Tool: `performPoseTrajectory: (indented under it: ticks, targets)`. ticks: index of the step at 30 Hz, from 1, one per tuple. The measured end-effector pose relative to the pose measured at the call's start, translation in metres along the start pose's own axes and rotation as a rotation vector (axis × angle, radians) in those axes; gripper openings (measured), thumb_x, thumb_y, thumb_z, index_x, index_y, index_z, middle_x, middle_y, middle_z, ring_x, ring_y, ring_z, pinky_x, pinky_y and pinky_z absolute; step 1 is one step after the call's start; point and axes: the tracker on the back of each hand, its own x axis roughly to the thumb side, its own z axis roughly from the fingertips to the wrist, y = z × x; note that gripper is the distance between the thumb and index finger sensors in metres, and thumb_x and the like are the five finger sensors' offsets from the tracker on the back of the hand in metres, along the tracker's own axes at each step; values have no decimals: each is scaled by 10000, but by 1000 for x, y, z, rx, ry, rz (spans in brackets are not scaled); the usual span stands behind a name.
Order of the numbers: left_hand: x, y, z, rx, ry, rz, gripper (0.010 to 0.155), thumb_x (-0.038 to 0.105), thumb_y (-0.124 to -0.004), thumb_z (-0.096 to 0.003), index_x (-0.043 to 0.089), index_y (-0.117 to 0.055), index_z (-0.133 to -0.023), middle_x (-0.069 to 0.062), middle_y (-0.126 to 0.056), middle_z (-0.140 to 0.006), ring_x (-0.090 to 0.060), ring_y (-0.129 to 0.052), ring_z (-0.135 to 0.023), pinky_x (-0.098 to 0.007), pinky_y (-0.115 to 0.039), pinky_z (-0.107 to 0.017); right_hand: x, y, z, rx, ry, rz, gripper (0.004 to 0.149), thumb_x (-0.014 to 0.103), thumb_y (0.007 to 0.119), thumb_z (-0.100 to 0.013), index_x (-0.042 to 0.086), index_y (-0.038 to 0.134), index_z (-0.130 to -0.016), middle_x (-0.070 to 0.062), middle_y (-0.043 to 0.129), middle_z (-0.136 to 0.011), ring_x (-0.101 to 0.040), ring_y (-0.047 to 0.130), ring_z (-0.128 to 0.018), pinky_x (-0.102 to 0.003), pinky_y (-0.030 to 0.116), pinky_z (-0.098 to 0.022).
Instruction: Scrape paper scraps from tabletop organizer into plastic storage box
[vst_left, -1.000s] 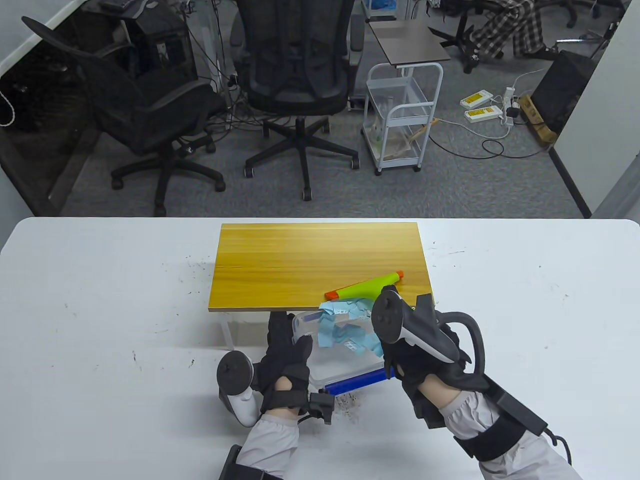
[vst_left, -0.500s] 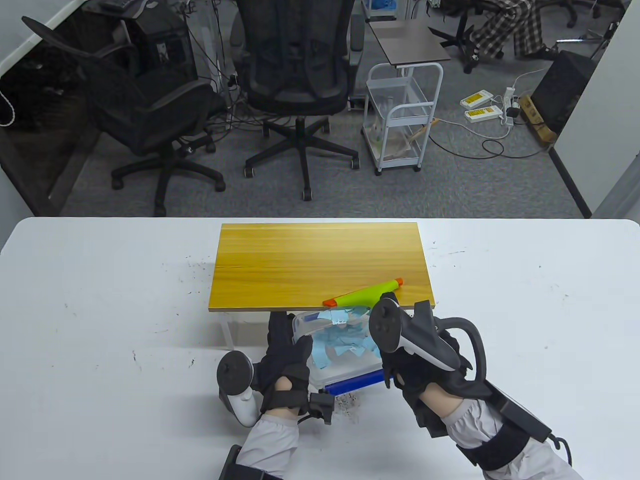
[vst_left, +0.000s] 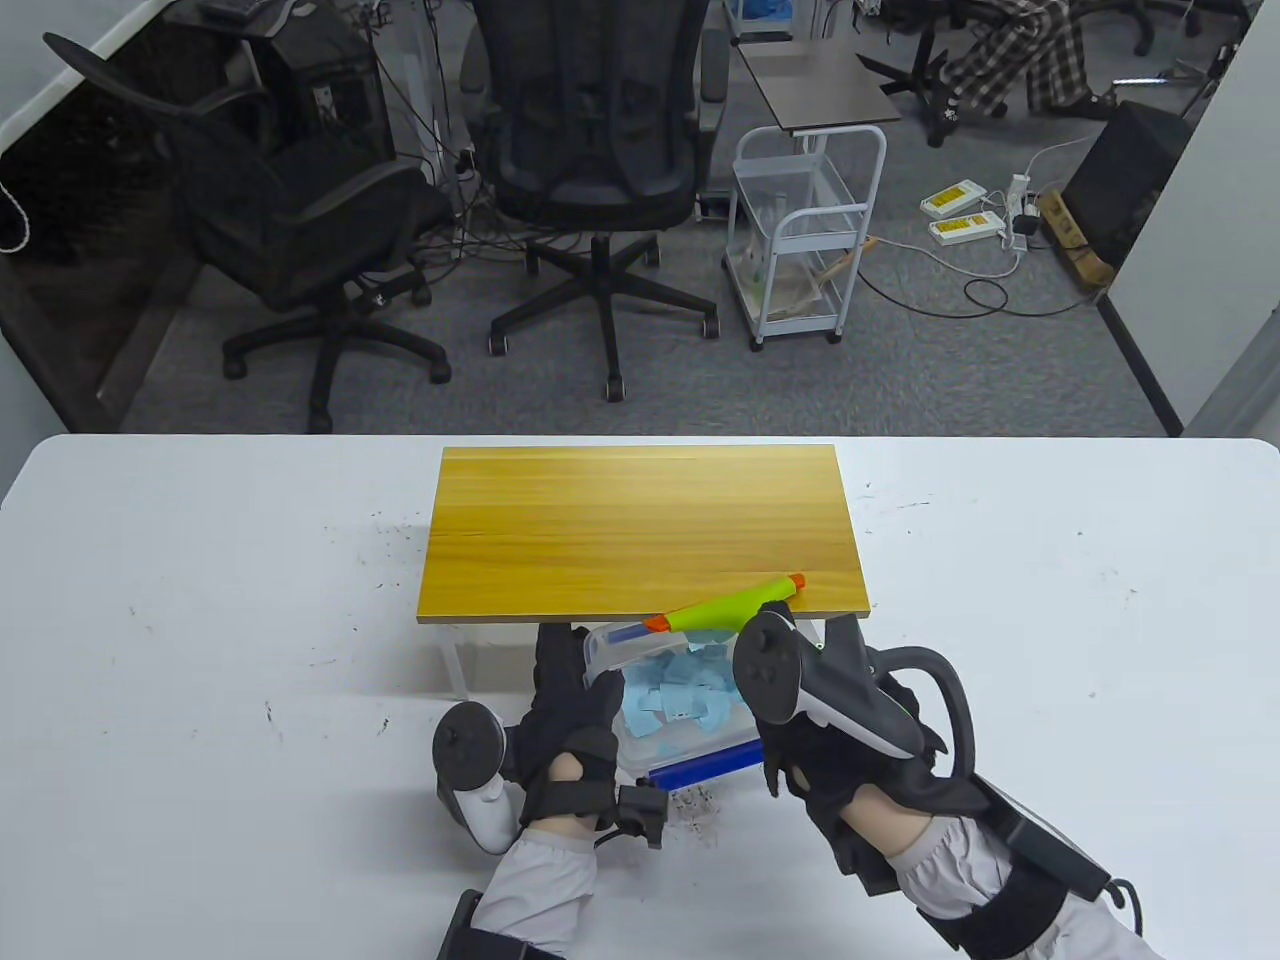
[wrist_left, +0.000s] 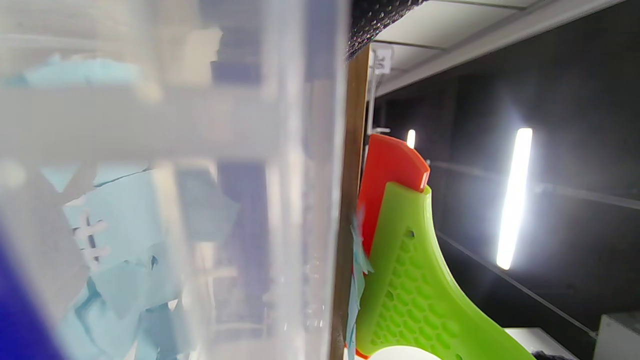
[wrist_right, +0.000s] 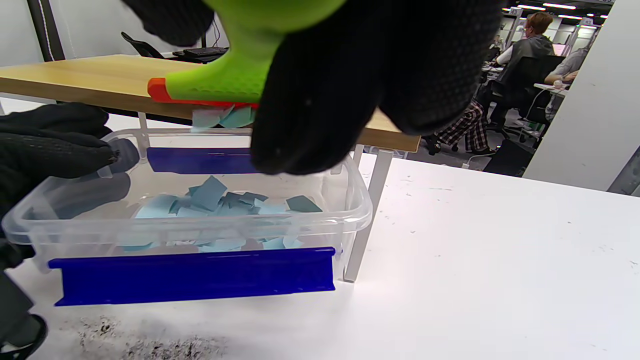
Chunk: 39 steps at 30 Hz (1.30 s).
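clear glossy plastic box (wrist_right: 200, 220), wood-grain organizer (vst_left: 640, 530)

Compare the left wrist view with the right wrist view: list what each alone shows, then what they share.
Left wrist only: ceiling strip lights beyond the green scraper's honeycomb face.

Right wrist only: the left hand on the box's rim, the blue latch, seated people.

Both: green-and-orange scraper at the wooden organizer's edge, scraps clinging there, blue paper scraps in the clear plastic box.

Background's just office stuff: two black office chairs (vst_left: 330, 230) (vst_left: 595, 150) at 11 and 12 o'clock, a white rolling cart (vst_left: 800, 240) at 1, plus a power strip (vst_left: 1020, 215) and cables on the grey carpet around 2.
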Motion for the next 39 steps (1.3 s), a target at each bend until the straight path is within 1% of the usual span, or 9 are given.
performPoseTrajectory:
  ticks: [9,16,18,21,26,28,31,35,39]
  targets:
    - [0,0,0,1,0,-1,780,91,-785,-514,85,-313,-1136,-289,-266,-1169,-451,-544,-1083,-563,-570,-766,-2,-7,11,31,-36,-38,667,412,764,-410,114,605,-986,-181,1042,-627,-167,1082,-122,-445,933,-270]
    - [0,1,0,1,2,-1,780,91,-784,-514,86,-313,-1136,-289,-266,-1169,-450,-544,-1083,-563,-569,-766,-13,-21,21,49,-71,-138,654,415,760,-410,112,634,-975,-176,1054,-614,-150,1082,-103,-430,942,-255]
    - [0,1,0,1,3,-1,780,91,-784,-515,87,-313,-1136,-288,-267,-1169,-450,-543,-1084,-562,-570,-766,-19,-25,23,77,-89,-193,648,414,763,-409,116,645,-972,-176,1060,-604,-150,1081,-97,-431,941,-251]
    - [0,1,0,0,4,-2,780,90,-784,-514,87,-314,-1136,-289,-268,-1169,-451,-544,-1083,-564,-570,-766,-29,-31,27,28,-84,-237,643,418,762,-410,129,648,-973,-165,1056,-608,-147,1079,-109,-432,937,-262]
    - [0,1,0,3,5,-6,778,89,-785,-513,85,-318,-1136,-289,-272,-1169,-454,-546,-1081,-565,-571,-764,-54,-34,29,-99,-13,-285,642,423,761,-413,157,635,-984,-148,1037,-639,-155,1072,-163,-446,919,-309]
    - [0,1,0,4,5,-13,777,89,-785,-513,86,-320,-1136,-288,-272,-1170,-454,-546,-1081,-566,-570,-764,-71,-27,24,-160,45,-303,640,421,760,-416,170,628,-990,-142,1023,-661,-166,1064,-194,-457,904,-336]
    - [-1,0,1,4,12,-26,776,86,-786,-512,83,-324,-1135,-291,-275,-1168,-456,-548,-1080,-568,-571,-763,-97,-8,11,-247,146,-315,636,420,759,-417,184,623,-992,-133,1007,-682,-172,1054,-226,-467,889,-366]
    - [-2,-1,1,3,20,-39,774,83,-787,-509,82,-330,-1135,-292,-280,-1168,-458,-553,-1076,-572,-572,-759,-133,30,-8,-304,281,-405,639,411,756,-416,185,606,-994,-131,972,-714,-179,1039,-279,-486,866,-405]
    - [-2,-2,2,4,24,-47,771,80,-784,-509,81,-335,-1135,-293,-283,-1167,-461,-552,-1075,-575,-572,-757,-154,69,-15,-356,389,-465,636,396,748,-418,191,586,-998,-130,941,-745,-190,1024,-333,-508,837,-443]
